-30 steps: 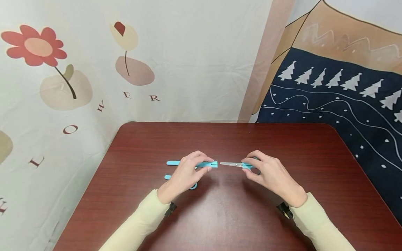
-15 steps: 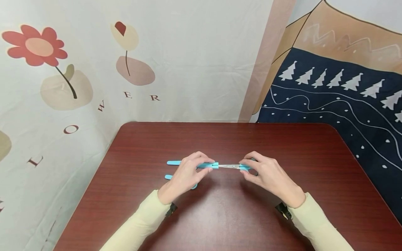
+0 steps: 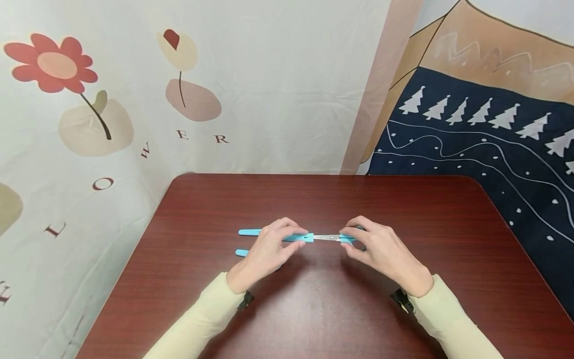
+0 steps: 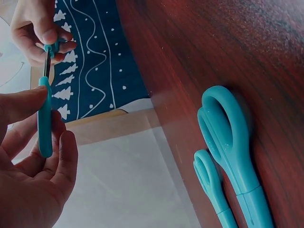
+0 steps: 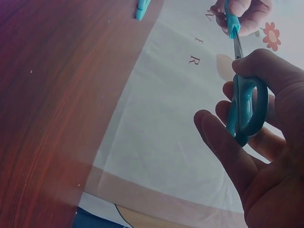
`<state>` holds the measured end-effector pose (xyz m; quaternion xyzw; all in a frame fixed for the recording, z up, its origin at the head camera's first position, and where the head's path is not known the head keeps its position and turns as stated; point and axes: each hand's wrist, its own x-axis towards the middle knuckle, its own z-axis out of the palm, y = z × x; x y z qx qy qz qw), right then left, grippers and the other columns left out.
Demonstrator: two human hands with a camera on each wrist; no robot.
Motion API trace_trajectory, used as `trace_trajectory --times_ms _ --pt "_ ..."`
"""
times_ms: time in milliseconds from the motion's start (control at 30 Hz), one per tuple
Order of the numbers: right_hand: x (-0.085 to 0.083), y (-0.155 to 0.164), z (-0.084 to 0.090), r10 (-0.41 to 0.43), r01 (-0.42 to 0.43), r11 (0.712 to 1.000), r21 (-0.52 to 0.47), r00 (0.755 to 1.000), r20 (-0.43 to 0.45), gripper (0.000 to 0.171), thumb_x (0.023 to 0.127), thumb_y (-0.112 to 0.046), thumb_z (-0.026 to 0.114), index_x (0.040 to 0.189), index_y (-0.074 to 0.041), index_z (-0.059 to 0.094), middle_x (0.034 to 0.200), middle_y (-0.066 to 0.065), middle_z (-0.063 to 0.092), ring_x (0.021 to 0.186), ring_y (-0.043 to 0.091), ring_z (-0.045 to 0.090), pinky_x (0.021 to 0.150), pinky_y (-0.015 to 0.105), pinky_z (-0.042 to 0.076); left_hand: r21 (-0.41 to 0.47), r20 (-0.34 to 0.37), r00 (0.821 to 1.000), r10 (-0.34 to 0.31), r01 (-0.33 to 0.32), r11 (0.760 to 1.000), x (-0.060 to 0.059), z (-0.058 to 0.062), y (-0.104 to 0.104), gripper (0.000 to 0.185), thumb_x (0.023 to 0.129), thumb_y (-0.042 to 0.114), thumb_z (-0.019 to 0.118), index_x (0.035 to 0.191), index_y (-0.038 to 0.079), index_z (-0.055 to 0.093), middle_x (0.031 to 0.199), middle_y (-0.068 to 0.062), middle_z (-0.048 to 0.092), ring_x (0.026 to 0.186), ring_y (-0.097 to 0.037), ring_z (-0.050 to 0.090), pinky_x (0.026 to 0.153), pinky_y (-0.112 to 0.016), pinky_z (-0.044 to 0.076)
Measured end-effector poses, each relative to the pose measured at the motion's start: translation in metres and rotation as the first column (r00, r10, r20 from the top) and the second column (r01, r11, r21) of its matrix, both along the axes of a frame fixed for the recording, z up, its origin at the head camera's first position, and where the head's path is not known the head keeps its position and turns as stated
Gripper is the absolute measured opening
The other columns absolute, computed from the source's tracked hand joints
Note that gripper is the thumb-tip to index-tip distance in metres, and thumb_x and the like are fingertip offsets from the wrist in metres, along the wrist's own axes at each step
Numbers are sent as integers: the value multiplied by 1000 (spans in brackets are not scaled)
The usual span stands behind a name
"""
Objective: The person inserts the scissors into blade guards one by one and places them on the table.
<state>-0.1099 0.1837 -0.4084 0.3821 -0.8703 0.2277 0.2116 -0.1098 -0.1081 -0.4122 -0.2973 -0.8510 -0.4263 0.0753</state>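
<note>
My left hand (image 3: pixel 264 249) pinches a light-blue blade cover (image 3: pixel 302 238) between thumb and fingers, its mouth facing right. My right hand (image 3: pixel 385 249) grips a pair of scissors (image 3: pixel 329 238) by the blue handles, thumb pressed near the pivot in the right wrist view. The blades point left, with the tip inside the mouth of the cover and the wider part bare. Both are held above the table, roughly in line.
Two more pairs of blue scissors, a larger one (image 4: pixel 232 137) and a smaller one (image 4: pixel 209 178), lie side by side on the brown table (image 3: pixel 323 309), their blades covered. Printed cloth (image 3: pixel 278 89) hangs behind the table.
The right hand has moved left with the scissors, and the tip, first apart from the cover, has gone into its mouth. The left hand has shifted slightly right.
</note>
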Motion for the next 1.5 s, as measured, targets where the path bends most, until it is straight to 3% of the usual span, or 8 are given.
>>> trace_trajectory --times_ms 233,633,833,1100,1500 --pt "0 -3 1 13 -13 1000 -2 1000 -9 22 81 -12 85 101 -12 77 104 -3 64 64 2 54 55 17 47 6 -30 1000 6 -6 1000 1 -1 2 24 88 5 82 111 11 80 105 4 68 91 -14 64 70 -37 59" --pt "1 -9 2 29 -29 1000 -11 999 16 22 80 -10 86 101 -12 76 104 -3 63 66 4 57 58 16 49 -37 -98 995 9 -12 999 0 -1 4 23 88 7 84 109 11 80 103 5 68 90 -12 61 66 -27 51" --pt "1 -11 2 31 -31 999 -14 999 33 21 82 -11 85 100 -11 76 104 -3 63 67 8 60 59 17 50 -27 -85 996 4 -6 1000 2 -2 5 23 88 7 84 110 10 80 103 3 68 94 -15 62 70 -32 57" --pt "1 -14 4 34 -34 999 -13 999 30 20 82 -12 86 99 -11 76 104 -4 63 69 4 59 60 18 51 -17 -91 996 -9 8 1000 4 -1 6 21 88 6 83 109 9 79 104 2 68 96 -17 62 71 -37 60" --pt "3 -19 4 48 -47 999 -13 998 43 18 83 -12 86 98 -12 76 103 -4 64 65 6 59 58 15 48 -43 -130 992 0 -5 999 5 -4 8 23 86 8 85 108 12 80 103 5 68 92 -15 62 73 -25 53"
